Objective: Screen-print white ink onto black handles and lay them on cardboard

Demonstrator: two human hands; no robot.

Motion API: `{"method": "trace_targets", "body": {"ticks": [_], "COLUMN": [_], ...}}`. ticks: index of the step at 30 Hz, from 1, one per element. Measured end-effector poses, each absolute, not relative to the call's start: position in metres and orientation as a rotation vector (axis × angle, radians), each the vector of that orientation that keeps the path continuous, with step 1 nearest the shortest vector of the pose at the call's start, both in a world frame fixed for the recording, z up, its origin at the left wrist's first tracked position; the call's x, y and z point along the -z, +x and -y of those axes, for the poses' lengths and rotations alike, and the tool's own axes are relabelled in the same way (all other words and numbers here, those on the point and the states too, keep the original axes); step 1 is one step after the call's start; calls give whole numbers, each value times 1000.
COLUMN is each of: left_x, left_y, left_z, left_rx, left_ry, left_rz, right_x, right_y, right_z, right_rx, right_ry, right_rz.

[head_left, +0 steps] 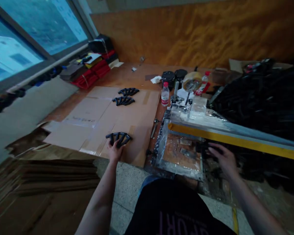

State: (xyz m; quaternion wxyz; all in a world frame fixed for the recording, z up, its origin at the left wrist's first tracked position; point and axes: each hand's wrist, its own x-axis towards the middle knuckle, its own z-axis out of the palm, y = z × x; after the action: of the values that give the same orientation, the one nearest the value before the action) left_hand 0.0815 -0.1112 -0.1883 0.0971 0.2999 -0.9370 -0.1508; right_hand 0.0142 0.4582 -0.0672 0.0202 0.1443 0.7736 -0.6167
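The cardboard sheet (137, 119) covers much of the bench, probably to give a flat, clean surface that spares what is laid there. Near its front edge lies the nearest black part (120, 134), a fan of joined bars, and the person's left hand (114, 151) reaches over that edge to it. The left fingertips touch the part's near side, perhaps to steady or align it; whether they clamp it or only rest there cannot be told.

Two similar black parts, the middle one (123, 101) and the far one (128, 91), lie close together toward the back of the sheet, well apart from the nearest, each with its fan facing much the same way, which suggests a deliberate layout.

Right of the sheet, the right hand (224, 159) is by the yellow-edged ledge (210, 137), its fingers bent beside dark material; shadow hides whether they hold anything. Farther right of the sheet rises a dark heap (262, 98), seemingly kept within the right arm's reach.

Just beside the sheet's right edge a capped bottle (165, 95) stands upright, presumably set there to leave the cardboard free for the parts.
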Motion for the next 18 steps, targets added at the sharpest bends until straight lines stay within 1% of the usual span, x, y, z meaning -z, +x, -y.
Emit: {"method": "trace_targets", "body": {"ticks": [3,6,8,11,13,15,16,18], "left_x": [189,185,181,165,143,107,84,33], "left_y": [66,52,46,38,26,8,-2,-21], "left_z": [114,112,109,98,81,52,34,-8], "left_rx": [485,552,550,484,493,598,685,984], "left_ry": [895,947,953,917,836,693,603,380], "left_rz": [2756,2759,2786,2785,2720,2627,2566,2442], "right_x": [84,95,99,100,99,98,98,100], "right_y": [21,20,21,25,26,23,22,18], "right_z": [-406,-377,-371,-373,-376,-377,-375,-371], "right_rx": [1783,1446,1186,848,716,662,653,637], "right_ry": [30,-326,-460,-519,-532,-582,-637,-794], "right_rz": [-2575,-2813,-2937,-3086,-3119,-3114,-3104,-3069]}}
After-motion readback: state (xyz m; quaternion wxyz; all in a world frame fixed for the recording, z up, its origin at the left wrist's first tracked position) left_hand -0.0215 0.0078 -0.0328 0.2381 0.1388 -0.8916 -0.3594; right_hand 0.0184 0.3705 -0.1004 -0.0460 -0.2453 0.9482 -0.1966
